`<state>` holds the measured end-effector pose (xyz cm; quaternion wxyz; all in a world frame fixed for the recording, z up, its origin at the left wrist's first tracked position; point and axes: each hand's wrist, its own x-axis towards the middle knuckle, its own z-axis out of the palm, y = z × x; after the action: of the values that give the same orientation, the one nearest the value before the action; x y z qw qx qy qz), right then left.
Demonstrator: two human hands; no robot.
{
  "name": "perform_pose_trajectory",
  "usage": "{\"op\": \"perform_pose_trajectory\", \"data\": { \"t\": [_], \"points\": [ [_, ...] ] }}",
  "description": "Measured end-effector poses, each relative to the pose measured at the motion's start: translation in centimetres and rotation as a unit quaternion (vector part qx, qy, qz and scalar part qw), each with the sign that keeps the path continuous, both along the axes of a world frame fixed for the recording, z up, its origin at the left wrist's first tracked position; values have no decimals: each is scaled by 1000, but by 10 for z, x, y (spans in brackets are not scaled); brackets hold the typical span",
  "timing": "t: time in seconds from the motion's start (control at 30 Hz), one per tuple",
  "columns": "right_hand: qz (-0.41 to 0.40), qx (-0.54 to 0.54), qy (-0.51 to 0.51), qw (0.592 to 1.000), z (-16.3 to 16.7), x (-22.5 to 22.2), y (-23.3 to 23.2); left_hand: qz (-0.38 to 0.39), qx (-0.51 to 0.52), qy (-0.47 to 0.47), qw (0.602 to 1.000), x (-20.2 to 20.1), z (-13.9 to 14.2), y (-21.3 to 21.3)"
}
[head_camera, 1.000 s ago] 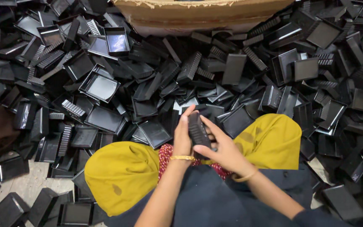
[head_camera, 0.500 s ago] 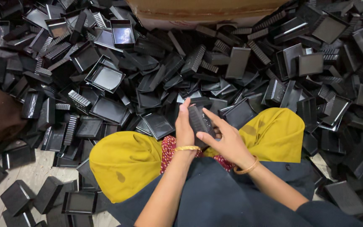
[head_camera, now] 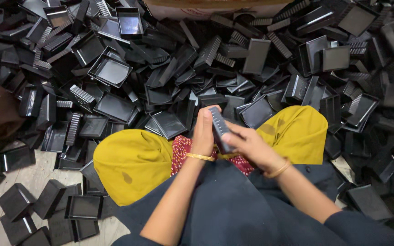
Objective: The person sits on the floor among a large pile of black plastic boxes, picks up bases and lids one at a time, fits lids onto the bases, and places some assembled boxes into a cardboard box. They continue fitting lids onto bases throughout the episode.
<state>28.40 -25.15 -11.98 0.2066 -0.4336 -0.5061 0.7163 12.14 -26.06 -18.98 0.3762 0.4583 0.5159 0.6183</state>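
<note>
Head view: small black moulded-plastic rectangular tray with ribbed sides (head_camera: 219, 130) pinched upright between left hand (head_camera: 203, 132) and right hand (head_camera: 251, 146), both closed around it, above the lap. Probably light, stiff, smooth and a little slippery; best gripped by the ribbed edges. Just beyond the fingers, heap of identical black trays (head_camera: 169, 82) on the floor.

We see soft, even daylight; pale glare on glossy black trays (head_camera: 110, 70); mild wide-angle bending at edges; slight blur overall.
</note>
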Motion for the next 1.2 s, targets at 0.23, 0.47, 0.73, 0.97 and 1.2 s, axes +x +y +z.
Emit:
{"op": "perform_pose_trajectory", "data": {
  "t": [0.23, 0.47, 0.73, 0.97, 1.2],
  "points": [
    [-28, 92, 2, 995, -18, 16, -12, 113, -60, 178, 976, -32, 16, -21],
    [48, 160, -157, 973, -10, 18, -19, 72, -121, 207, 968, -27, 6, -54],
    [-190, 99, 159, 964, 120, 8, 118, 45, 14, 280, 959, -20, -20, -19],
    [64, 417, -376, 825, 0, 5, 113, 6, -71, 310, 948, -6, -61, 4],
    [16, 442, -395, 805, -35, -10, 111, -13, -110, -284, 952, -45, -42, -46]
  ]
}}
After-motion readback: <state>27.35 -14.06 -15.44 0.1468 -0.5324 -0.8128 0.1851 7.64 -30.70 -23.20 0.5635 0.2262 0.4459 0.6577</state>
